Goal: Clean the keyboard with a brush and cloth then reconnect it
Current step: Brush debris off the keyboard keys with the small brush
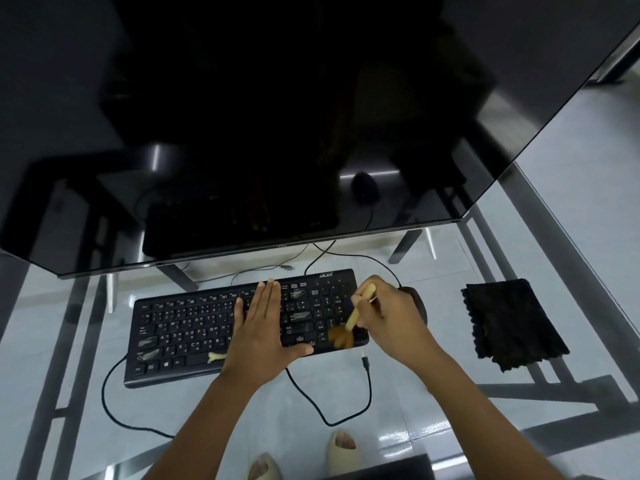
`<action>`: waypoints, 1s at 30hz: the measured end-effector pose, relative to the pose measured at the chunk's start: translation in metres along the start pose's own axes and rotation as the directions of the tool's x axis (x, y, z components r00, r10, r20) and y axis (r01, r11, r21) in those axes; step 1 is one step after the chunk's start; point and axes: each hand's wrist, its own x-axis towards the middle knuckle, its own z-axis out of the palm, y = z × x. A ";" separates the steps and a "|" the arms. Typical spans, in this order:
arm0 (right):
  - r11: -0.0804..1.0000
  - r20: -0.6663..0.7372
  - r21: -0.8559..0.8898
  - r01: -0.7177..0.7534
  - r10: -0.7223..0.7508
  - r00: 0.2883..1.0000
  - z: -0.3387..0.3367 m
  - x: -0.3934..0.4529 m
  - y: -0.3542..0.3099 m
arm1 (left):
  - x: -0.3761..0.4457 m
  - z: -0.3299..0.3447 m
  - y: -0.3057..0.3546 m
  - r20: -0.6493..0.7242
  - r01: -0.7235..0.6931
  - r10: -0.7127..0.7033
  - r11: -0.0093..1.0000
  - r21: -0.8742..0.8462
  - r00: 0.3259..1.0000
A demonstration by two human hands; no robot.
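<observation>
Two feet in pale open-toed sandals (pixel 341 446) show at the near edge, seen through the glass table top (pixel 398 403). Above them a black cable (pixel 346 415) loops across the glass, and its loose plug end (pixel 364 361) lies just beside the near right corner of the keyboard, connected to nothing visible.

Both forearms reach forward from the near edge. The left hand (pixel 265 332) lies flat on the middle of the black keyboard (pixel 187 336), fingers straight and together, pressing down and holding nothing. The right hand (pixel 391 315) grips a brush (pixel 349 325) by its pale handle, fingers curled round it; the brown bristles touch the keys at the keyboard's near right corner. Several keys carry greyish smears, and a pale yellowish scrap (pixel 216 356) sits on the bottom row left of the left wrist.

A dark mouse (pixel 417 303) is mostly hidden behind the right hand. Well apart to the right, a folded black cloth (pixel 512 320) lies on the glass, untouched.

Beyond the keyboard, further thin cables trail on the table. Farthest back stands a large dark monitor (pixel 311 116), its screen off and reflecting the keyboard and mouse. No containers are in view.
</observation>
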 end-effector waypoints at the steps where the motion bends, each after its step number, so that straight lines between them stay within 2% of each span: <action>1: 0.998 -0.068 -0.054 0.023 -0.026 0.997 0.000 0.001 0.005 | 0.000 0.000 0.000 0.003 -0.002 0.002 1.000 -0.007 1.000; 3: 0.995 -0.246 -0.088 0.043 -0.063 0.967 -0.006 0.004 0.012 | 0.000 0.001 0.001 -0.004 -0.012 0.012 1.000 -0.018 1.000; 4: 0.998 -0.261 -0.035 0.050 -0.057 0.964 -0.008 0.005 0.014 | 0.001 0.001 0.000 -0.010 -0.018 0.018 1.000 -0.021 1.000; 6: 0.998 -0.128 0.058 0.018 -0.011 0.992 -0.006 0.006 0.013 | 0.001 0.001 -0.001 -0.014 -0.024 0.024 0.999 -0.023 1.000; 7: 0.999 -0.044 0.028 0.016 -0.014 0.999 -0.005 0.004 0.011 | 0.001 0.002 -0.002 -0.017 -0.024 0.023 0.999 -0.026 1.000; 8: 0.999 -0.035 -0.032 0.024 -0.025 0.999 -0.003 0.004 0.012 | 0.000 0.003 -0.002 -0.016 -0.022 0.021 0.999 -0.029 1.000; 10: 0.990 -0.196 -0.118 0.076 -0.098 0.976 -0.003 0.005 0.016 | 0.000 0.003 -0.001 -0.010 -0.017 0.016 0.999 -0.028 1.000; 12: 0.995 -0.263 -0.041 0.092 -0.099 0.960 -0.007 0.007 0.014 | 0.000 0.004 -0.001 -0.007 -0.021 0.021 1.000 -0.011 1.000; 13: 0.998 -0.216 0.031 0.063 -0.055 0.975 -0.007 0.007 0.012 | 0.000 0.003 -0.002 -0.005 -0.023 0.023 1.000 -0.005 1.000; 14: 0.998 -0.109 0.056 0.027 -0.021 0.994 -0.004 0.007 0.009 | 0.000 0.003 -0.003 -0.006 -0.024 0.024 1.000 -0.004 1.000; 15: 1.000 -0.026 0.027 0.008 -0.007 1.000 -0.002 0.006 0.005 | 0.000 0.003 -0.003 -0.008 -0.024 0.024 1.000 -0.004 1.000; 16: 0.999 -0.025 -0.050 0.008 -0.009 1.000 0.000 0.006 0.006 | 0.000 0.003 -0.003 -0.007 -0.023 0.023 1.000 -0.001 1.000; 18: 0.989 -0.211 -0.139 0.040 -0.069 0.975 0.000 0.009 0.010 | 0.000 0.004 -0.003 -0.003 -0.021 0.021 1.000 0.006 1.000; 19: 0.992 -0.276 -0.120 0.050 -0.082 0.958 -0.003 0.009 0.007 | 0.000 0.004 -0.003 -0.006 -0.020 0.020 1.000 0.004 1.000; 21: 0.999 -0.239 0.039 0.036 -0.026 0.971 -0.004 0.009 0.003 | 0.001 0.004 -0.003 -0.004 -0.020 0.020 1.000 0.009 1.000; 22: 0.996 -0.127 0.089 0.004 0.007 0.992 -0.001 0.008 -0.001 | 0.001 0.003 -0.003 -0.005 -0.019 0.019 1.000 0.011 1.000; 23: 0.997 -0.018 0.075 -0.011 0.012 1.000 0.003 0.005 -0.006 | 0.001 0.002 -0.004 -0.010 -0.018 0.018 1.000 0.009 1.000; 24: 1.000 0.018 -0.020 0.000 0.000 1.000 0.006 0.005 -0.007 | 0.001 0.002 -0.004 -0.015 -0.016 0.016 1.000 0.005 1.000; 25: 0.998 -0.026 -0.069 -0.004 0.002 1.000 0.008 0.006 -0.006 | 0.001 0.001 -0.004 -0.016 -0.016 0.016 1.000 0.001 1.000; 26: 0.993 -0.144 -0.117 0.005 -0.022 0.989 0.007 0.007 -0.005 | 0.001 0.000 -0.003 -0.014 -0.020 0.020 1.000 -0.003 1.000; 27: 0.993 -0.252 -0.116 0.012 -0.041 0.967 0.006 0.008 -0.007 | 0.001 -0.001 -0.003 -0.015 -0.026 0.026 1.000 -0.003 1.000; 28: 0.997 -0.292 -0.073 0.014 -0.035 0.956 0.006 0.009 -0.007 | 0.001 -0.001 -0.003 -0.017 -0.033 0.033 0.999 0.000 0.999; 29: 1.000 -0.275 0.018 0.012 -0.006 0.961 0.005 0.010 -0.009 | 0.001 -0.002 -0.004 -0.016 -0.041 0.041 0.999 0.007 0.999; 30: 0.996 -0.173 0.086 -0.021 0.036 0.984 0.007 0.010 -0.012 | 0.001 -0.002 -0.005 -0.013 -0.051 0.051 0.999 0.016 0.999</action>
